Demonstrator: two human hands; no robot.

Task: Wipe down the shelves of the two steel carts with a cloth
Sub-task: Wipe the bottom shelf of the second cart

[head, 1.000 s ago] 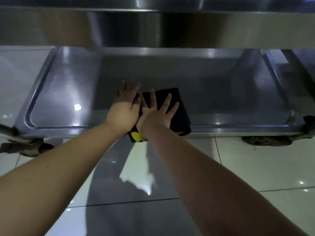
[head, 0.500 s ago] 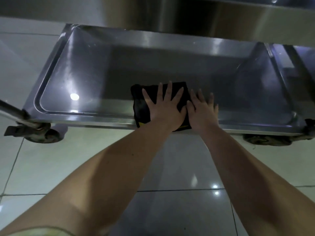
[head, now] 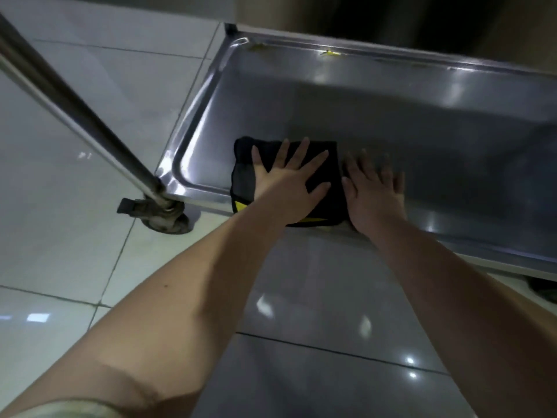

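Glossy floor tiles (head: pixel 75 131) surround the cart's steel shelf (head: pixel 391 116). A post (head: pixel 75 107) slants down to its seven o'clock corner. The black cloth (head: pixel 242 173) lies near that corner, overlapping the front rim. The left hand (head: pixel 286 182) presses it, fingers (head: pixel 300 153) spread flat; the right hand (head: pixel 373 191) lies flat on steel at the cloth's three o'clock.

The left hand (head: pixel 286 185) lies flat over the middle of the black cloth (head: pixel 242 164) and hides most of it; only the borders and a little yellow at the near edge show. The fingers (head: pixel 384 164) of the right hand (head: pixel 373 194) are smeared by blur. The bottom shelf (head: pixel 422 116) runs off the right edge, where a caster (head: pixel 544 288) is half cut off. The post (head: pixel 75 107) leaves at the upper left. Yellow specks (head: pixel 330 52) on the far rim are too small to identify. A pale sleeve (head: pixel 69 410) is clipped at the bottom.
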